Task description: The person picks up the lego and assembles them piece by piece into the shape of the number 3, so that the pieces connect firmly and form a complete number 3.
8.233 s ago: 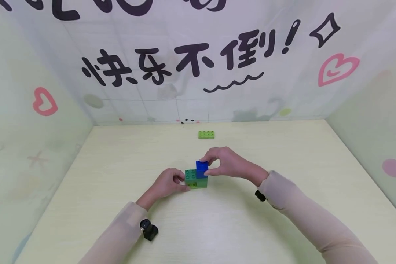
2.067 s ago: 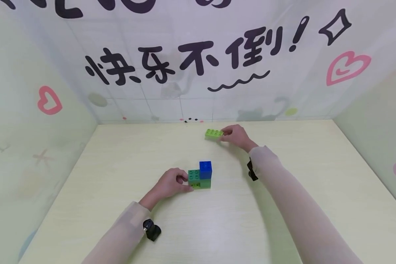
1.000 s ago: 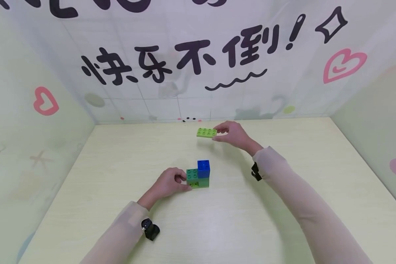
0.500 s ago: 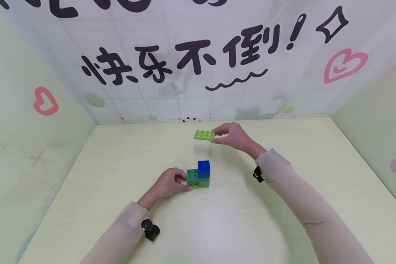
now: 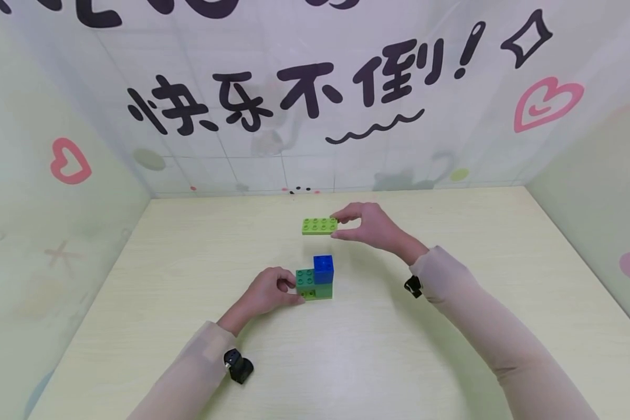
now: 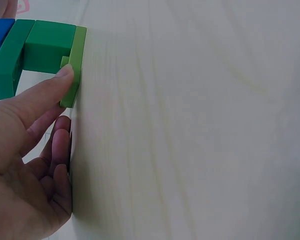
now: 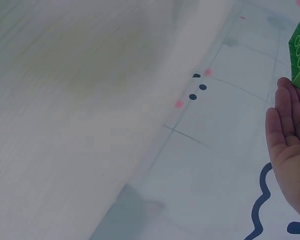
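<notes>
My left hand [image 5: 266, 291] pinches the left end of a small toy-brick stack resting on the table. In the left wrist view, the thumb presses the light green base brick [image 6: 78, 60]. A green block [image 6: 50, 46] sits on that base, with a longer green brick [image 5: 305, 277] above it overhanging to the left. On top, at the right end, stands a blue brick [image 5: 323, 269]. My right hand [image 5: 374, 226] pinches a flat lime-green brick [image 5: 319, 226] by its right end, studs up, in the air behind the stack. The right wrist view shows its hollow underside.
The pale wooden table [image 5: 430, 350] reaches back to a white printed wall [image 5: 315, 169]. Pale side walls stand at left and right. A small black camera [image 5: 238, 366] is strapped to the left wrist, another [image 5: 413, 286] to the right.
My right hand set the blue brick on the stack, then took the lime-green brick from the back of the table, lifted it and brought it toward the stack. The left hand kept its hold.
</notes>
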`<state>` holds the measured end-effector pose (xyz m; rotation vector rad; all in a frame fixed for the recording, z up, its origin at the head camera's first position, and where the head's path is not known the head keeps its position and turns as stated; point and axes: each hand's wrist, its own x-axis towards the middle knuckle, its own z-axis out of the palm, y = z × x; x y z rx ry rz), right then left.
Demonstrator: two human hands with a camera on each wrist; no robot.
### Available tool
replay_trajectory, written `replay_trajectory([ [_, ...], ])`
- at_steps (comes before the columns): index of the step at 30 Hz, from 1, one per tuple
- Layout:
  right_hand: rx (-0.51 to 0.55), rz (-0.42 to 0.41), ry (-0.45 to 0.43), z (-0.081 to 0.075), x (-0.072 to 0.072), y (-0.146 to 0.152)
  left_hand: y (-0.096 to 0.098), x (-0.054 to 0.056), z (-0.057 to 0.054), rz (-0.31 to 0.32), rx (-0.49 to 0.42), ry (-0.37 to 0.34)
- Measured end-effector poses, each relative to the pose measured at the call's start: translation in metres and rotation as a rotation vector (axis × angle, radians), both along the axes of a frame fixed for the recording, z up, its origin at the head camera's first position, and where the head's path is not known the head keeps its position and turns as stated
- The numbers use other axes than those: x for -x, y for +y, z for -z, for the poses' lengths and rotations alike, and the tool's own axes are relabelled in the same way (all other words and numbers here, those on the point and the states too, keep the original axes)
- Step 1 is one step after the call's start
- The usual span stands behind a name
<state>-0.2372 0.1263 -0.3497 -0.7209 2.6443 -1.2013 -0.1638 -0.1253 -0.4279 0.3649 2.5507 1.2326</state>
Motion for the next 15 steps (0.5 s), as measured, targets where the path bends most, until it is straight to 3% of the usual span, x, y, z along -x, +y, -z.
replay_trajectory([
  [15, 0.002, -0.050, 0.093, 0.000, -0.021, 0.008, 0.000, -0.001, 0.002, 0.000, -0.002, 0.004],
])
